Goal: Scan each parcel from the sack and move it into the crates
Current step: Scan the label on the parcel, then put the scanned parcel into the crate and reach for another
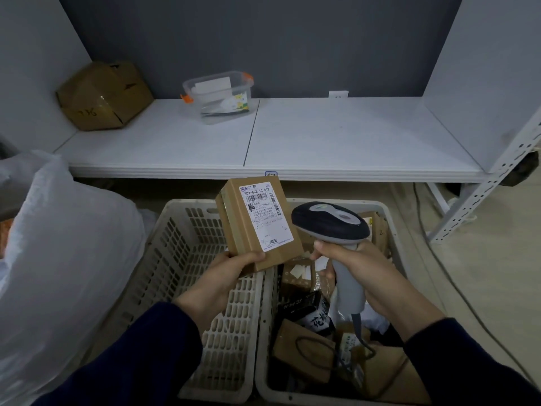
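Dark-sleeved arms reach over the crates (181, 244): the left hand (231, 273) grips a cardboard parcel (251, 230) by its lower end, long axis tilted up and away, label (268, 218) facing the camera. The right hand (354, 265), fingers wrapped round a scanner (330, 221), holds its head just right of that label. The white sack (67, 259) sits at left.

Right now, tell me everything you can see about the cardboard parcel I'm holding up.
The parcel is a small oblong box of plain brown cardboard, closed. A white shipping label with barcodes and the number 502-602-12 812 covers most of the side facing the camera. It is held nearly upright above the crates. The left grip holds its lower end, thumb on the front. The scanner is close beside its right edge.
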